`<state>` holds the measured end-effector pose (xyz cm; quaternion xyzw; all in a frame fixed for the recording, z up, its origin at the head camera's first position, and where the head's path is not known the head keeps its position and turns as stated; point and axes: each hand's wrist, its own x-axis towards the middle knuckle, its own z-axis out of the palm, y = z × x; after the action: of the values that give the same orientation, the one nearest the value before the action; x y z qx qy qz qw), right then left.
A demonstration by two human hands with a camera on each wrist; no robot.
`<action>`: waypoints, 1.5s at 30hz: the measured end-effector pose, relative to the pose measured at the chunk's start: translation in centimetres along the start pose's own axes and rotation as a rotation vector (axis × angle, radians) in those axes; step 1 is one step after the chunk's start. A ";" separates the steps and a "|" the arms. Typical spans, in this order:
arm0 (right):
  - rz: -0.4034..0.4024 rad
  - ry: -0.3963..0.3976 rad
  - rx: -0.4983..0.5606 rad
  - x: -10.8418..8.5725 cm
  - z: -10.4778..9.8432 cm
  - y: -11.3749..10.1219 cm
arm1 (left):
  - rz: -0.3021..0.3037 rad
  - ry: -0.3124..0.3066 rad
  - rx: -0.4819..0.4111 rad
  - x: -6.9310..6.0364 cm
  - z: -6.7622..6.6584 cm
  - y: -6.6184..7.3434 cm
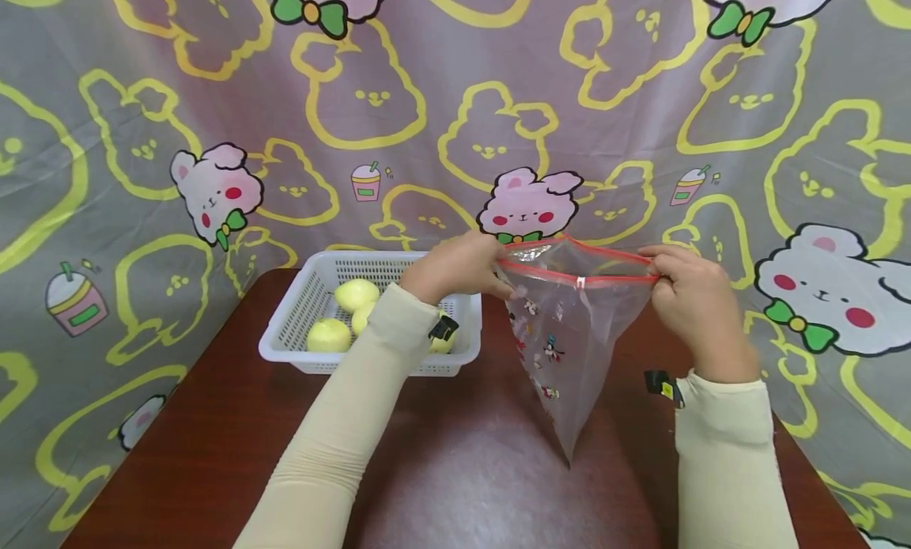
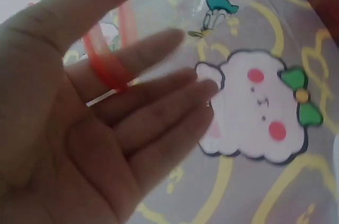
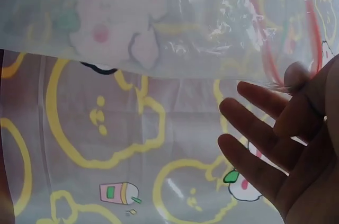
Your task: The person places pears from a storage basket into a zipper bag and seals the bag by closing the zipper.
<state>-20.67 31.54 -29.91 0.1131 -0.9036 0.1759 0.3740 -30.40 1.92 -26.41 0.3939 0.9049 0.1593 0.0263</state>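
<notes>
Pinching tapering clear plastic bag (image 1: 580, 335) at red rim (image 1: 615, 282) with right hand (image 1: 693, 312) | touching opposite side with left hand (image 1: 461, 268), straight fingers apart from thumb | hanging between, below both | small cartoon prints (image 1: 553, 350)

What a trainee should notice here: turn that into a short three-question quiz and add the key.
1. What colour is the rim of the plastic bag?
A) blue
B) red
C) green
2. Which is nearer the white basket: the left hand or the right hand?
3. True or false: the fruit in view lies in the white basket.

Key:
1. B
2. The left hand
3. True
</notes>
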 end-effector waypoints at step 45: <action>0.344 0.044 1.290 -0.5 5.3 2.6 | 0.047 0.451 -0.072 0.4 2.7 -1.3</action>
<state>-24.58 31.82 -34.32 0.1648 -0.6147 0.7404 0.2164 -31.08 2.07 -29.32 0.3682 0.8721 0.2761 -0.1661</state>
